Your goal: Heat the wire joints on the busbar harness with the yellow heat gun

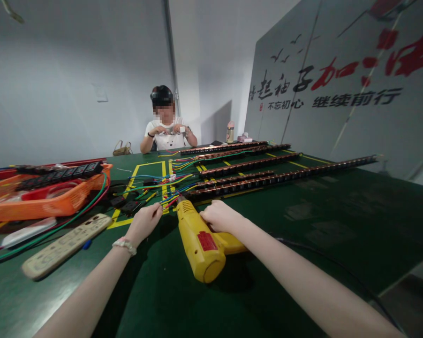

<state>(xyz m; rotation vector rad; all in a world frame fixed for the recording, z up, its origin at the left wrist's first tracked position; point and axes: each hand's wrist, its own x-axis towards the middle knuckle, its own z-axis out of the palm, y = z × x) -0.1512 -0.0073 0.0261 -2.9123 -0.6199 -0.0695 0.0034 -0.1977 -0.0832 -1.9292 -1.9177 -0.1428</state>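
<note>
My left hand [146, 221] is closed in a pinch at the ends of thin coloured wires [169, 203]; its fingertips are partly hidden. A yellow heat gun [197, 241] with a red label points away from me, its nozzle close to those wires. My right hand [221, 216] is curled against the gun where body and handle meet, apparently gripping it, though the fingers are hidden. Beyond the nozzle, a long dark strip with copper-coloured edging [268, 180] runs off to the right, the wires at its left end.
More copper-edged strips [246, 164] lie behind. To the left are an orange basket [71, 202] with black parts, a remote control [67, 244] and loose green and red wires. A cord [324, 258] trails right over the green table [303, 291]. Another person [165, 129] sits across.
</note>
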